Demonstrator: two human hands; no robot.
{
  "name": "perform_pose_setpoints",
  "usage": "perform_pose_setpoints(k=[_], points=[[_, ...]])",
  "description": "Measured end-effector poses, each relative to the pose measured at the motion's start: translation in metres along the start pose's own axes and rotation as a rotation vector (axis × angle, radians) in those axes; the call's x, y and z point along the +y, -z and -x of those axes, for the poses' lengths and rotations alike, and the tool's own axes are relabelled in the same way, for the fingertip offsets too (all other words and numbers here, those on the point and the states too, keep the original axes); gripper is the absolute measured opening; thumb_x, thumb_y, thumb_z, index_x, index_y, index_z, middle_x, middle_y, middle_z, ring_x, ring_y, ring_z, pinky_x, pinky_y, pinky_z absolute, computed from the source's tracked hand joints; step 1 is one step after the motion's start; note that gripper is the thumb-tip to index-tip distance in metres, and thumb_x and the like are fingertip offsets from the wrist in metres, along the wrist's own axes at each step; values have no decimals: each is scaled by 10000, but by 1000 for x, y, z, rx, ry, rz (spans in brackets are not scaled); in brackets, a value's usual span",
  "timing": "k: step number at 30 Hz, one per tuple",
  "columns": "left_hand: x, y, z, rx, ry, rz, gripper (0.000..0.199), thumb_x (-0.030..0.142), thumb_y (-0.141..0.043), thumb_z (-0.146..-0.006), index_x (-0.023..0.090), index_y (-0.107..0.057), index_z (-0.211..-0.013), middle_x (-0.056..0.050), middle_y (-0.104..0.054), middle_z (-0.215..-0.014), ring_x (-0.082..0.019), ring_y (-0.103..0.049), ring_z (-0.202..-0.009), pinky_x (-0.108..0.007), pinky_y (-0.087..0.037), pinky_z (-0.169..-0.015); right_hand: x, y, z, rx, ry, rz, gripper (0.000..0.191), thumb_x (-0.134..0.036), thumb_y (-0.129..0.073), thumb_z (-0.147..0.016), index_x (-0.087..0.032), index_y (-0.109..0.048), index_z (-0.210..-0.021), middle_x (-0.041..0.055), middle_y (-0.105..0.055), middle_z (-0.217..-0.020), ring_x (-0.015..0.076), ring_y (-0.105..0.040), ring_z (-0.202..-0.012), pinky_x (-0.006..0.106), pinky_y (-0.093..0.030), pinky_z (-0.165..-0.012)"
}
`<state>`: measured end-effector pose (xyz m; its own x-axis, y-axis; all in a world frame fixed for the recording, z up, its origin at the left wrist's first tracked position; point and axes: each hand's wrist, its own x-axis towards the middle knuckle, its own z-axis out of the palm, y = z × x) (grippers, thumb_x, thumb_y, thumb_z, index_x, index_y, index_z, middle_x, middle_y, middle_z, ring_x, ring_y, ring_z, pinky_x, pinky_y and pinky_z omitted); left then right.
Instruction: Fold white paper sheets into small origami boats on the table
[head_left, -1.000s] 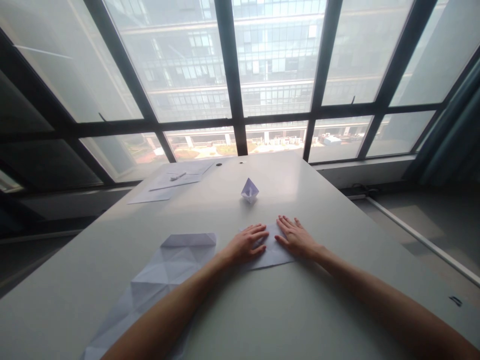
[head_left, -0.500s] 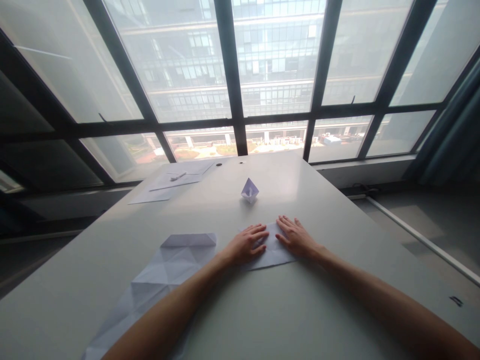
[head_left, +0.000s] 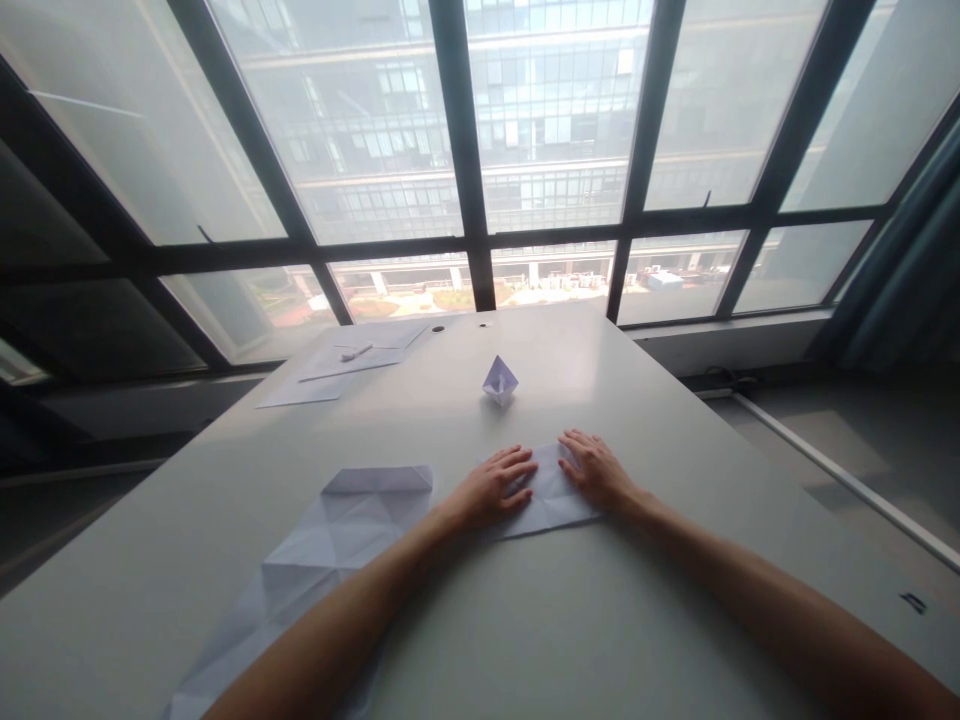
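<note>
A folded piece of white paper (head_left: 549, 498) lies flat on the table, creased across its middle. My left hand (head_left: 498, 487) rests flat on its left part, fingers stretched out and a little apart. On the paper's right edge lies my right hand (head_left: 594, 468), its fingers extended and pressing down. Both hands cover the side edges of the sheet. Beyond them stands a small folded paper boat (head_left: 499, 382) with a pointed peak. A larger creased sheet (head_left: 315, 545) lies left of my left forearm, which partly hides it.
White sheets (head_left: 315, 388) lie at the table's far left, with a small white object (head_left: 356, 353) on top. The white table (head_left: 600, 630) reaches to a large window with dark frames (head_left: 480, 240). A small dark item (head_left: 913, 602) is near the right edge.
My right hand has slid slightly to the right along the paper, showing more of its middle. My left hand is almost where it was.
</note>
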<state>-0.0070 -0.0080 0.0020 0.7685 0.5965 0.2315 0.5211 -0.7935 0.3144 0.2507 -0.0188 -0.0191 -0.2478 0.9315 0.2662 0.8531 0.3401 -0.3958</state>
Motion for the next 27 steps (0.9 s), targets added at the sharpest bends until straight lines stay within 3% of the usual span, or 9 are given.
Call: perform_pose_setpoints(k=[27], points=[[1, 1, 0, 0, 9, 19, 467, 357, -583, -955, 243, -549, -1406, -83, -475, -1515, -280, -373, -1443, -463, -353, -1195, 1, -2, 1, 43, 34, 27, 423, -273, -556, -930, -170, -581, -1341, 151, -555, -1429, 297, -475, -1354, 507, -315, -1160]])
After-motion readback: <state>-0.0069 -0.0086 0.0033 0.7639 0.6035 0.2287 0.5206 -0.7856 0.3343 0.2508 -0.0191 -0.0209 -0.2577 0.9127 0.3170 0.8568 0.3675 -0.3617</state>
